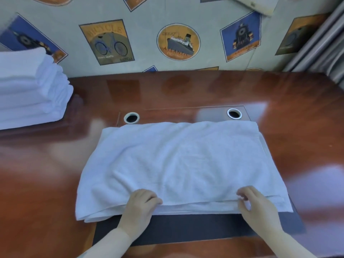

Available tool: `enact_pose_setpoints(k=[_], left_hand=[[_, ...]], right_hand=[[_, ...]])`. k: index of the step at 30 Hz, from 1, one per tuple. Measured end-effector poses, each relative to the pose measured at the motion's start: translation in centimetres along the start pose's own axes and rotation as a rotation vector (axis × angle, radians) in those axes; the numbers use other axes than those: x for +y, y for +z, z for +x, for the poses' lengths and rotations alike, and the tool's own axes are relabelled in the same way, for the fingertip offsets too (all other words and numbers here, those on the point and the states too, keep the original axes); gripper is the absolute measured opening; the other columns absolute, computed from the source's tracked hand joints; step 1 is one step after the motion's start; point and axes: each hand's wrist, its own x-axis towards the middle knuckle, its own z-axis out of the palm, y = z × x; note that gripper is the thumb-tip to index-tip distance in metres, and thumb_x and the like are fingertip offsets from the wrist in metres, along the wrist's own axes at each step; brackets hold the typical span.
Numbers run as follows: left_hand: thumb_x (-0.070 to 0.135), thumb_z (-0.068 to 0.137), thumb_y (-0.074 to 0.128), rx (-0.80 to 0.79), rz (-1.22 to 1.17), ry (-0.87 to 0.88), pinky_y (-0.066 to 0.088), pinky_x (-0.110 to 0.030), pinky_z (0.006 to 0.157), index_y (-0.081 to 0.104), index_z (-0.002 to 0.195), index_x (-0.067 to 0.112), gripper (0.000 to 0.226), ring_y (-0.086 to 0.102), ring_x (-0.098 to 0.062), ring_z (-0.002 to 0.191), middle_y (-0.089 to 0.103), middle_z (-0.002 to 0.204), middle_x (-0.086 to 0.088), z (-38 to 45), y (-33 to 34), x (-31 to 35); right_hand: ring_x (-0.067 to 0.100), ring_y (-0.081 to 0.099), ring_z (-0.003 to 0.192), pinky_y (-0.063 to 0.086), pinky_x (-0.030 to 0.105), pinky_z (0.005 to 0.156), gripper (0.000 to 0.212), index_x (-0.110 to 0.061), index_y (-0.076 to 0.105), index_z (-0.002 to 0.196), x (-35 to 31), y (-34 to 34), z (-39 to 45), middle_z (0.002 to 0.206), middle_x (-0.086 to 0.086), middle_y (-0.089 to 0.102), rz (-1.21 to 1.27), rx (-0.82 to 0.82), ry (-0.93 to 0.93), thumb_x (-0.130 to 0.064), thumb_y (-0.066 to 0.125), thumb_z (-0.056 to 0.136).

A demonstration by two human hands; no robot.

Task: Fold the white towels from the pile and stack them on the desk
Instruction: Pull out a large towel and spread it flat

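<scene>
Towel (pixel 178 161): white terry cloth, folded into a wide rectangle of several layers; lies flat in the middle of the desk, its long side running left to right. Surface softly creased; layered edges show along the near side, and the near left corner bulges out loosely.
Desk (pixel 186 90): glossy reddish-brown wood, with bright reflections.
Mat (pixel 186 228): dark, flat, on the desk under the towel's near edge.
Left hand (pixel 140 204): on the near edge of the towel, left of centre; fingers curled over the edge, probably gripping it, though the fingertips are hidden in the cloth.
Right hand (pixel 256 203): at the near edge, right of centre; fingers bent, thumb and forefinger pinching the top layer.
Stack (pixel 31 88): folded white towels piled at the desk's far left, well apart from the working towel.
Holes (pixel 234 113): two round ringed openings in the desk, just beyond the towel's far edge.
Wall (pixel 167 34): pale covering printed with bicycle, ship and clock pictures.
</scene>
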Motion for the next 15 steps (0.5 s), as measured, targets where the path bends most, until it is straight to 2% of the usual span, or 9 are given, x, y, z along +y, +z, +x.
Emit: enact_pose_setpoints(k=[3,6,8,11,13,15], left_hand=[[0.009,0.08,0.047,0.035,0.051,-0.062,0.038,-0.029,0.085,0.074,0.083,0.016,0.029,0.05,-0.013,0.082,0.064,0.082,0.005,-0.5,-0.7,-1.0],[0.005,0.073,0.041,0.065,0.121,-0.293,0.042,-0.043,0.09,0.075,0.092,0.012,0.04,0.057,-0.023,0.089,0.067,0.095,-0.002,-2.0,-2.2,-2.9],[-0.005,0.069,0.05,0.09,0.124,-0.531,0.044,-0.046,0.09,0.074,0.1,0.011,0.043,0.055,-0.027,0.097,0.066,0.105,-0.004,-3.1,-3.1,-4.0],[-0.019,0.063,0.065,0.11,0.065,-0.803,0.046,-0.048,0.09,0.072,0.106,0.011,0.053,0.055,-0.032,0.102,0.063,0.109,-0.006,-3.3,-3.6,-3.4],[-0.019,0.065,0.064,0.194,0.043,-0.936,0.045,-0.053,0.091,0.069,0.104,0.01,0.048,0.051,-0.036,0.105,0.06,0.111,-0.011,-2.6,-3.4,-2.3],[-0.014,0.069,0.065,0.358,-0.016,-1.164,0.041,-0.058,0.093,0.065,0.106,0.009,0.043,0.047,-0.042,0.108,0.054,0.115,-0.018,-1.4,-2.8,-0.8]], right_hand=[[0.024,0.063,0.072,0.041,0.028,0.04,0.044,-0.017,0.069,0.091,0.7,0.0,0.9,0.091,-0.005,0.065,-0.142,-0.003,-0.05,0.008,0.077,0.056],[0.033,0.06,0.059,0.044,0.032,0.041,0.043,-0.011,0.07,0.089,2.2,-0.5,1.2,0.093,0.004,0.066,-0.218,0.005,-0.003,0.014,0.075,0.054],[0.033,0.056,0.053,0.046,0.034,0.045,0.038,-0.016,0.068,0.09,3.2,-0.5,0.6,0.101,0.003,0.063,-0.193,0.039,0.222,0.012,0.069,0.064],[0.029,0.052,0.063,0.048,0.039,0.061,0.027,-0.029,0.061,0.095,3.5,-0.3,-0.1,0.11,-0.004,0.047,-0.03,0.158,0.616,-0.005,0.056,0.084],[0.031,0.05,0.074,0.044,0.044,0.072,0.02,-0.026,0.057,0.102,2.3,0.1,-0.1,0.116,0.002,0.042,0.123,0.238,0.784,-0.013,0.058,0.087],[0.036,0.055,0.086,0.043,0.048,0.08,0.03,-0.016,0.052,0.109,0.5,1.0,0.1,0.116,0.013,0.049,0.332,0.377,0.932,-0.022,0.069,0.086]])
